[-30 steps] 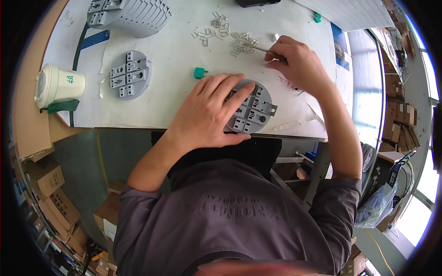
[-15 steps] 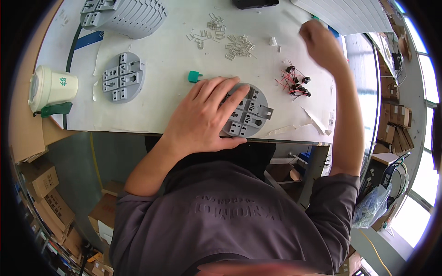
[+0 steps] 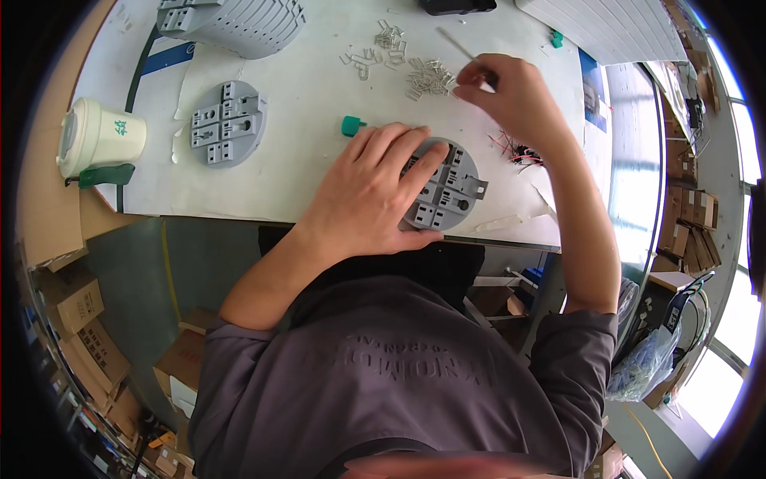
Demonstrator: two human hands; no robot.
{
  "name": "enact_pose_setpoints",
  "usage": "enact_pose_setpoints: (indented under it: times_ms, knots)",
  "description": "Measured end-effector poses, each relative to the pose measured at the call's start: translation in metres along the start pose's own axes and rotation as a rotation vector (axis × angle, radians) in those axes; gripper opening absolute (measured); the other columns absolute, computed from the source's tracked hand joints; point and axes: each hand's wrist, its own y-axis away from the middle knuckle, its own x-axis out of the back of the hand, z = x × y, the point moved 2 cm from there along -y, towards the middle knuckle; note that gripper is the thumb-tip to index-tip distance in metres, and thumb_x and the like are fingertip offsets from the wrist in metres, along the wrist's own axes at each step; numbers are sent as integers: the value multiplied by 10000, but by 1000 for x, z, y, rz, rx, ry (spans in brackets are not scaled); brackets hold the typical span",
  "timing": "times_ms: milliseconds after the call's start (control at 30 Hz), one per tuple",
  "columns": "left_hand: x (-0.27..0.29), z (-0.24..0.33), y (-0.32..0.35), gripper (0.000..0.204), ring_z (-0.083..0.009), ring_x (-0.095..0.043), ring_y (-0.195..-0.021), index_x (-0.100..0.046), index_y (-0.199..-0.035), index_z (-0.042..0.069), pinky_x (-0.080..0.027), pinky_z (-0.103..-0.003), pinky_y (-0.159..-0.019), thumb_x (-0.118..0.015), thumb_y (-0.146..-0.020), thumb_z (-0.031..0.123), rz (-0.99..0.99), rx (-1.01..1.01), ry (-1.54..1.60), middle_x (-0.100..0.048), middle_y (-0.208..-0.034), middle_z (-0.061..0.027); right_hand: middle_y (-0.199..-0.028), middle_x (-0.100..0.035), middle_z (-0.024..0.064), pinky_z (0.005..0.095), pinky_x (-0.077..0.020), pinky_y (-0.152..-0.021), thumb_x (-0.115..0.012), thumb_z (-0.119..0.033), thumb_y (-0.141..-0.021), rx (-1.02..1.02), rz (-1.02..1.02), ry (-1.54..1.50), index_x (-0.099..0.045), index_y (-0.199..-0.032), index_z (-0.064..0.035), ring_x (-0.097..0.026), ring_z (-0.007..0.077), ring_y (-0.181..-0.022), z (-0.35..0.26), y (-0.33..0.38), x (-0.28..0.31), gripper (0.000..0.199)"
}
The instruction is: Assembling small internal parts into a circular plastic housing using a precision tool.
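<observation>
Head view. The left hand (image 3: 371, 191) lies palm-down, fingers spread and released, flat over the left half of a round grey plastic fixture plate (image 3: 447, 188). The flat press appears intended to keep the plate from sliding; nothing is gripped. The plate sits on the white tabletop (image 3: 311, 96), close to the near edge and directly in front of the person. Its upper face carries rectangular blocks with dark recesses, and the finish is matt and moulded.

The right hand (image 3: 511, 100) is farther back and to the right, fingers pinched together around a thin pale rod-like tool (image 3: 456, 45) that slants up and to the left. The fingertips are just beside a loose heap of small bright metal clips (image 3: 427, 77), which look like bent wire or stamped pieces. Whether a clip is held in the pinch cannot be told.

A small teal plastic piece (image 3: 351, 125) lies just left of the left hand's fingertips. Red and black wired parts (image 3: 519, 149) lie under the right wrist. A second grey fixture plate (image 3: 227, 124) rests well apart on the left. A lidded white paper cup (image 3: 100, 136) stands at the left tabletop edge.
</observation>
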Motion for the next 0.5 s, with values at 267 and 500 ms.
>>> enact_pose_setpoints:
  times_ms: [267, 500]
  knots:
    - [-1, -1, 13, 895, -336, -509, -1357, -590, -1520, 48, -399, -485, -1151, -762, -864, 633, 34, 27, -60, -538, -1567, -166, -956, -757, 94, 404, -548, -774, -707, -136, -974, -47, -1, 287, -770, -993, 9, -666, 282, -792, -9, 18, -22, 159]
    - [-1, 0, 12, 905, -335, -502, -1356, -576, -1527, 49, -397, -478, -1153, -774, -860, 628, 39, 28, -70, -536, -1563, -168, -990, -769, 113, 414, -559, -793, -657, -161, -1028, -104, 44, 348, -752, -1001, 18, -696, 286, -831, 15, 6, 9, 204]
